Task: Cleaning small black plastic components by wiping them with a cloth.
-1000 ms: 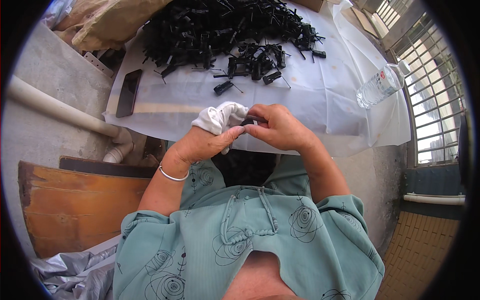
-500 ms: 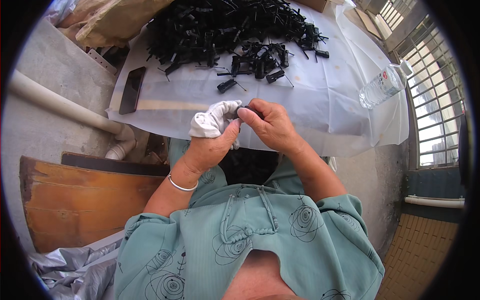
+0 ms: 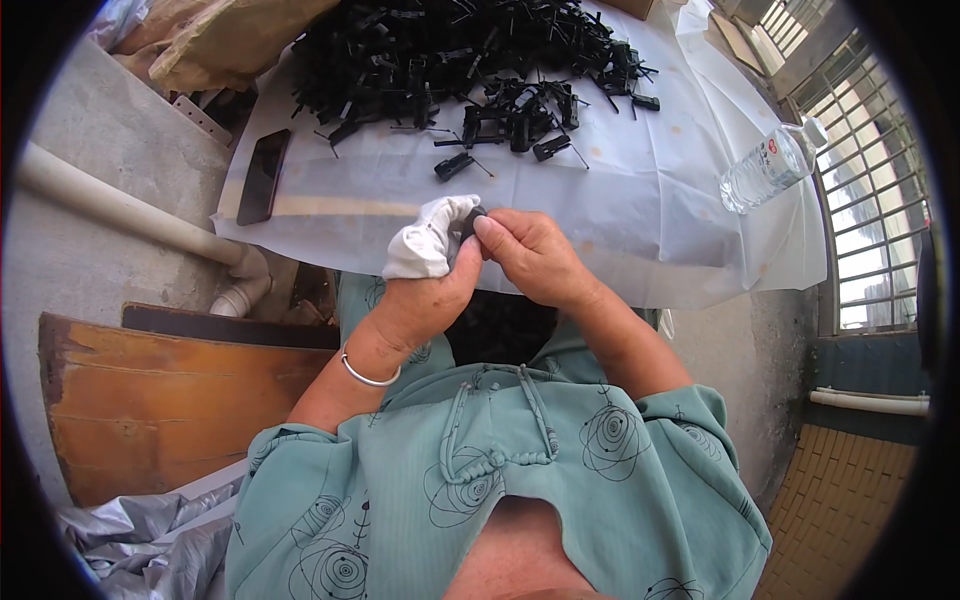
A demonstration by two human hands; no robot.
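Observation:
My left hand, its fingers under white glove fabric and its thumb bare, is closed on a small black plastic part. Against it from the other side my bare right hand pinches the same part between thumb and fingers. Most of the part is hidden by the fingers, so its full shape does not show. Beyond the hands, two similar black parts with thin pins, a left one and a right one, lie on the sheeted table. Behind them rises a large heap of such black parts.
White translucent sheeting covers the table. A dark phone lies at its left edge, and a clear water bottle rests at the right. A pale pipe and a wooden board are on the left. Dark pieces show below the table edge.
My hands have drawn slightly closer together around the black part. The right fingers have shifted a little downward, and more of the part shows beside the glove.

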